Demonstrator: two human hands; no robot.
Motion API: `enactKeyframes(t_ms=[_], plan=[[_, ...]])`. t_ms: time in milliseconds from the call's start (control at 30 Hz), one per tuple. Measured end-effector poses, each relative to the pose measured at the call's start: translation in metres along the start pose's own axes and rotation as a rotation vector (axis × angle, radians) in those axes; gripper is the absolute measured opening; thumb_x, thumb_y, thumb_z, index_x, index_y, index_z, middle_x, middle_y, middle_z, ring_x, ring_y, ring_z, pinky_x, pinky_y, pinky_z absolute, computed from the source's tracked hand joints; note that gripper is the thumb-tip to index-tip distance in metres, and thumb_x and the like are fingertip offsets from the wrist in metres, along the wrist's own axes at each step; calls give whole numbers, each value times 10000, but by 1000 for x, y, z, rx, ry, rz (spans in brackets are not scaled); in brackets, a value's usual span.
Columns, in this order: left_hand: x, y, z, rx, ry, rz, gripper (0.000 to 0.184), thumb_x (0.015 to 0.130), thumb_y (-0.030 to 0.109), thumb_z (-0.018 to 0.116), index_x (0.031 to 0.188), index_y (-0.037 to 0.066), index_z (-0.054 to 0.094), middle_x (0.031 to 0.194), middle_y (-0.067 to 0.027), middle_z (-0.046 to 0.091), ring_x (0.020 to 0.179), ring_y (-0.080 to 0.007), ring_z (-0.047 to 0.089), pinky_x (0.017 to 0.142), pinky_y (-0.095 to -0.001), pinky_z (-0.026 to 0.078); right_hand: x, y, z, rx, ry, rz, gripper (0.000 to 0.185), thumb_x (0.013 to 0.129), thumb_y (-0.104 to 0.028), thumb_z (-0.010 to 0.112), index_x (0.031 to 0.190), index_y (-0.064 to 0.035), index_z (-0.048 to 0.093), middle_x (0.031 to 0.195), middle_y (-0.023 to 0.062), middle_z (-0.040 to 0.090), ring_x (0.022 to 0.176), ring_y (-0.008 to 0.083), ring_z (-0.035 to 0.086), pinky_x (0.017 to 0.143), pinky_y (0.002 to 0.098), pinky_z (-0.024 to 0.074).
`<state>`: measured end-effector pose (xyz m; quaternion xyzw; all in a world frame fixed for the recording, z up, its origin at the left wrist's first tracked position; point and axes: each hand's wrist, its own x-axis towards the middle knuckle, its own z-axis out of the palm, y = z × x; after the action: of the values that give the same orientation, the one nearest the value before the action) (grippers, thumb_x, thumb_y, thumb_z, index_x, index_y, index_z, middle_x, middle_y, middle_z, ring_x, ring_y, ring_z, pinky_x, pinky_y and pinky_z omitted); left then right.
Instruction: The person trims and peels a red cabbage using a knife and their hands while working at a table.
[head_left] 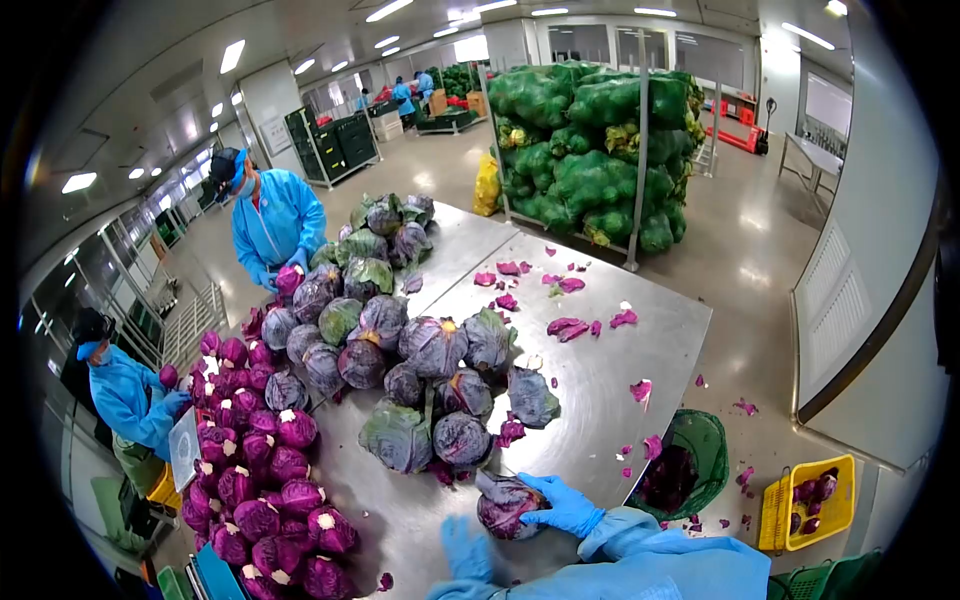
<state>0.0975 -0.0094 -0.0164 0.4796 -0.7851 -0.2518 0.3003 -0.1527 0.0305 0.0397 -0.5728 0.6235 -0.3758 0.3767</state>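
A red cabbage with dull outer leaves rests on the steel table near its front edge. My right hand, in a blue glove, grips its right side with the fingers over the top. To the left of that cabbage, slightly apart, is my left hand, gloved too and smeared by motion. Just beyond lies a pile of untrimmed red cabbages with greyish outer leaves. Bright purple trimmed cabbages with pale cut stems are heaped at the left.
Torn purple leaves litter the table's right side. A green bin and a yellow crate stand on the floor at right. Two co-workers work along the left. Behind is a rack of green net sacks.
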Motion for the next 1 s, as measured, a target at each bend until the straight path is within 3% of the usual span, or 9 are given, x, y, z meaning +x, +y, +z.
enactKeyframes(t_ms=[167, 333, 567, 700, 800, 900, 933, 967, 1000], plan=[[-34, -42, -90, 323, 122, -332, 669, 872, 438, 545, 1372, 7, 435, 1427, -247, 362, 1345, -376, 314, 1129, -455, 232, 23, 48, 3, 24, 12, 50, 820, 777, -462, 747, 1449, -151, 393, 1259, 209, 517, 1231, 343, 450, 1070, 398, 341], [-47, -34, -125, 481, 102, -462, 664, 870, 441, 556, 1364, 11, 447, 1429, -239, 366, 1336, -369, 330, 1126, -455, 235, 24, 8, -10, -39, -104, 85, 848, 773, -489, 742, 1451, -128, 383, 1280, 211, 499, 1237, 349, 440, 1079, 406, 332], [-25, -12, -87, 472, -30, -7, 656, 866, 444, 572, 1352, 17, 465, 1430, -229, 372, 1323, -359, 352, 1123, -454, 239, 29, 10, -4, -79, -168, 22, 886, 757, -558, 721, 1470, -194, 341, 1323, 204, 423, 1241, 372, 442, 1072, 390, 346], [7, -107, 24, 88, -556, 401, 613, 837, 369, 640, 1323, 28, 488, 1434, -184, 377, 1244, -324, 443, 1085, -431, 304, 31, 17, 3, -106, -123, -19, 871, 769, -537, 719, 1474, -194, 340, 1288, 202, 444, 1208, 364, 463, 1060, 384, 355], [30, -44, 25, -577, -448, -378, 541, 798, 223, 637, 1277, -3, 523, 1329, -189, 486, 1183, -316, 500, 1030, -431, 369, 27, 7, -8, -96, -127, -16, 840, 784, -515, 717, 1459, -153, 371, 1261, 197, 479, 1191, 339, 471, 1052, 392, 363], [26, -25, 56, -684, 218, -372, 553, 760, 169, 651, 1278, 14, 534, 1338, -172, 464, 1207, -293, 481, 1031, -401, 377, 34, 30, -11, -115, -71, -109, 753, 811, -487, 697, 1427, -150, 427, 1143, 178, 534, 1104, 328, 523, 998, 370, 400], [33, -34, 57, -511, 256, 61, 592, 736, 130, 673, 1299, 35, 515, 1355, -171, 428, 1233, -300, 453, 1040, -410, 371, 40, 44, -8, -126, -76, -137, 757, 808, -491, 698, 1430, -157, 423, 1139, 178, 534, 1100, 329, 528, 994, 371, 404], [44, -21, 39, -393, 61, 285, 628, 712, 160, 713, 1301, 65, 515, 1322, -188, 424, 1239, -338, 428, 1047, -424, 365, 43, 49, -2, -133, -81, -168, 761, 806, -494, 699, 1432, -163, 420, 1136, 177, 535, 1095, 330, 532, 991, 372, 407], [51, -1, 30, -377, 17, 270, 611, 691, 199, 736, 1262, 80, 553, 1300, -204, 441, 1231, -361, 425, 1054, -432, 357, 42, 29, -2, -158, -99, -100, 710, 815, -498, 683, 1403, -172, 455, 1139, 189, 530, 1084, 348, 539, 974, 384, 418]])
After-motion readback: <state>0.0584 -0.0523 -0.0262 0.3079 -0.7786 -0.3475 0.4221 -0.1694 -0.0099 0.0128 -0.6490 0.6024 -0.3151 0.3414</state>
